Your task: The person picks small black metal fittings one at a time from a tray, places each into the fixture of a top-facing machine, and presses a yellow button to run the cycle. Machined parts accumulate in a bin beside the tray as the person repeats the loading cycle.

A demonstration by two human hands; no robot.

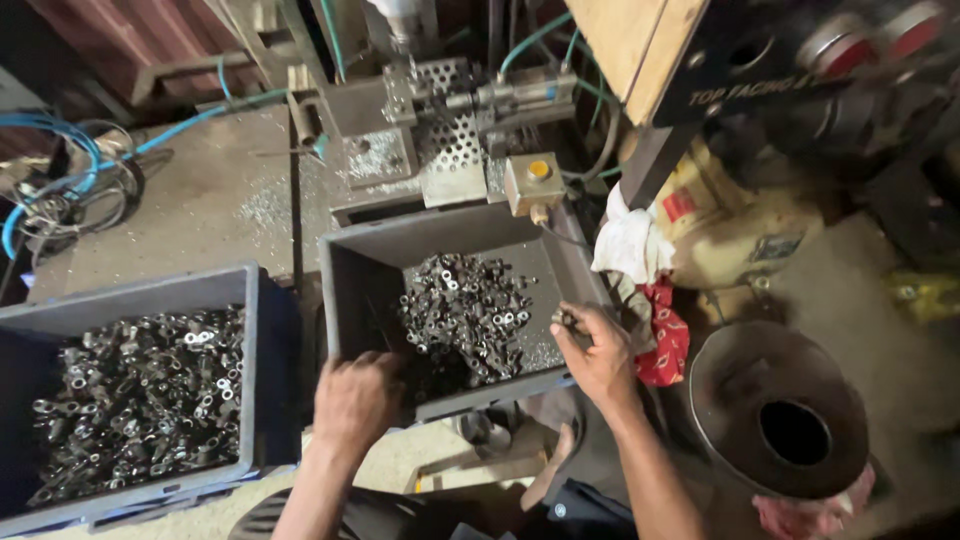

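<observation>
Nearest the camera, the left hand (pixel 357 400) dips over the near wall of the middle bin (pixel 350 285), fingers curled down into the metal parts (pixel 465 315); whether it grips any is hidden by its own back. Just to the right, the right hand (pixel 597 355) is pinched closed on one small metal piece (pixel 564 318), lifted clear of the heap as if picked out singly. To the left stands a second bin (pixel 255 370) full of similar parts, close enough to reach, its near-left corner cut off by the frame. Farther off, a machine with a perforated plate (pixel 450 140) sits on the desk (pixel 215 195); its upper part is out of view, and the dark right side is hard to read.
</observation>
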